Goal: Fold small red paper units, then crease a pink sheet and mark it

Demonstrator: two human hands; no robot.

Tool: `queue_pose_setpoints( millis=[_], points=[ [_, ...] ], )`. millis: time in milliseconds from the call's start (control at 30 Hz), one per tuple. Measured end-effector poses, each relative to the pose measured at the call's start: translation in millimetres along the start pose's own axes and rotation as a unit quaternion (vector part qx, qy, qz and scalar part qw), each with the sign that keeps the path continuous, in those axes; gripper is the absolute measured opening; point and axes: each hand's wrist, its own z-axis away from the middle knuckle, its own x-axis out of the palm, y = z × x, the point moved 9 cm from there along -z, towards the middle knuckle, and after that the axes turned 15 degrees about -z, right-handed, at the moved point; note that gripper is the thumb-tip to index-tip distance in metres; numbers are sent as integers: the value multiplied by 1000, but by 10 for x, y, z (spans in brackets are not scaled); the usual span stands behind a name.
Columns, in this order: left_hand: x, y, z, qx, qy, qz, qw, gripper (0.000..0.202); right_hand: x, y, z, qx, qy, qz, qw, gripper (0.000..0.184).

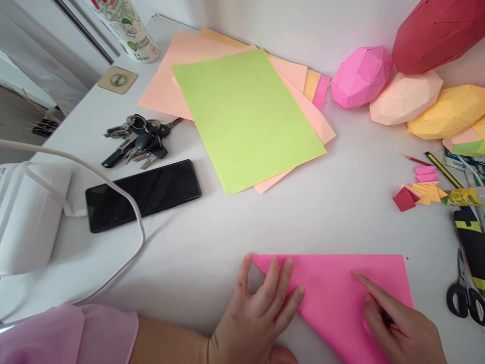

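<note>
A bright pink sheet of paper point(326, 298) lies at the front of the white table, its top edge straight and its left side slanting down to the right. My left hand point(261, 308) rests on its left corner with the fingers spread. Over the right part of the sheet is my right hand point(401, 323), its index finger stretched out on the paper and the other fingers curled under. What the curled fingers hold, if anything, is hidden. The sheet's lower end runs out of view.
Behind lies a stack topped by a green sheet point(246, 121). Keys point(142, 139), a phone point(144, 194) and a white cable point(113, 189) are on the left. On the right are faceted paper shapes point(361, 76), small paper pieces point(420, 189), a glue stick point(464, 196) and scissors point(464, 290).
</note>
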Motion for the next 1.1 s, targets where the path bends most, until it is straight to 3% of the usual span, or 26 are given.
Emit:
queue_pose_setpoints(
  millis=[600,800,933,1100],
  points=[
    [-27,-5,-9,-5,-12,-9,1000,74,3,31,-12,1,-4,-13,1000,40],
    [-3,6,-5,-10,-19,11,1000,73,11,-96,-46,-59,-17,-10,998,40],
    [-27,3,4,-25,-2,20,999,73,-22,-282,-64,-112,-3,-24,993,39],
    [-39,11,25,-45,22,30,998,74,3,-360,-56,-132,-8,-41,990,43]
  ],
)
